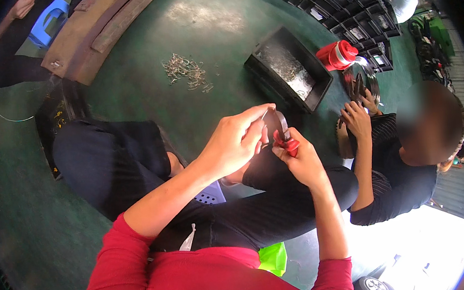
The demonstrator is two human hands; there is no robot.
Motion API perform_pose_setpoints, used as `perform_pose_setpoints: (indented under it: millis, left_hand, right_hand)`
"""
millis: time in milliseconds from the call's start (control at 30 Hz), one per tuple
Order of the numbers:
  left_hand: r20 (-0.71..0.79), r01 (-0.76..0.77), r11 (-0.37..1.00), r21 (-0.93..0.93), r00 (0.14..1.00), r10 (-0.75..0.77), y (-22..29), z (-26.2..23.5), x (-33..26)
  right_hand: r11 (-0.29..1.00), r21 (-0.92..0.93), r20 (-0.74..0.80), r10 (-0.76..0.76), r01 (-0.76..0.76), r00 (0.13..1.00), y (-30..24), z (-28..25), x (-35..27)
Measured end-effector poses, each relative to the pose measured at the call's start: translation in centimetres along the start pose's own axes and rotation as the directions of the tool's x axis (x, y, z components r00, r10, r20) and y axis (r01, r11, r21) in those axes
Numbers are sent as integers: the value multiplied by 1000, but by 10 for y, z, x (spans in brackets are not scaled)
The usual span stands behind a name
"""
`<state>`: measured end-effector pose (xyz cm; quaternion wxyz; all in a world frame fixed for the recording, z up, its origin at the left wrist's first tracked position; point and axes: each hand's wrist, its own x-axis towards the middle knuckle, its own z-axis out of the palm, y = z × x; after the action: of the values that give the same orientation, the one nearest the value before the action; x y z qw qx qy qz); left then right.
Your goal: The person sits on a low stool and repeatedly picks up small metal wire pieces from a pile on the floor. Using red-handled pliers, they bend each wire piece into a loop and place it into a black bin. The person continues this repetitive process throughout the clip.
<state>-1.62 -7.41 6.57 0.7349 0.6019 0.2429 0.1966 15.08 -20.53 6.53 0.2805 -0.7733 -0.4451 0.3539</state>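
Note:
My right hand (306,163) is closed round red-handled pliers (288,145), their metal jaws pointing up and away from me. Close beside it, my left hand (231,138) pinches a thin, dark, curved metal piece (270,120) that meets the jaws. Whether it is wire or strip I cannot make out. Both hands are raised above my bent legs. Farther off on the green floor lies a loose pile of small bent wire pieces (186,71). A black crate (324,94) with more small metal pieces in it stands beyond my hands.
At right, a co-worker's hands (357,117) hold a dark tool by a coil of wire (371,80). A red jug (338,55) stands behind the crate. Black bins (362,28) are stacked at the back right. A wooden bench (77,45) and blue stool (47,23) are at far left.

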Motion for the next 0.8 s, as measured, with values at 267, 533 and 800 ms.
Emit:
perform_pose_setpoints:
  millis: [267, 533, 800]
  left_hand:
    - [-121, 50, 996, 77, 992, -40, -12, -1, 20]
    - [-124, -38, 971, 236, 990, 69, -66, 36, 179]
    - [-286, 151, 640, 753, 952, 112, -222, -36, 229]
  right_hand:
    - [828, 454, 267, 228, -331, 936, 17, -23, 0]
    - [695, 638, 143, 316, -331, 938, 29, -41, -4]
    - [638, 670, 168, 370, -381, 914, 36, -45, 7]
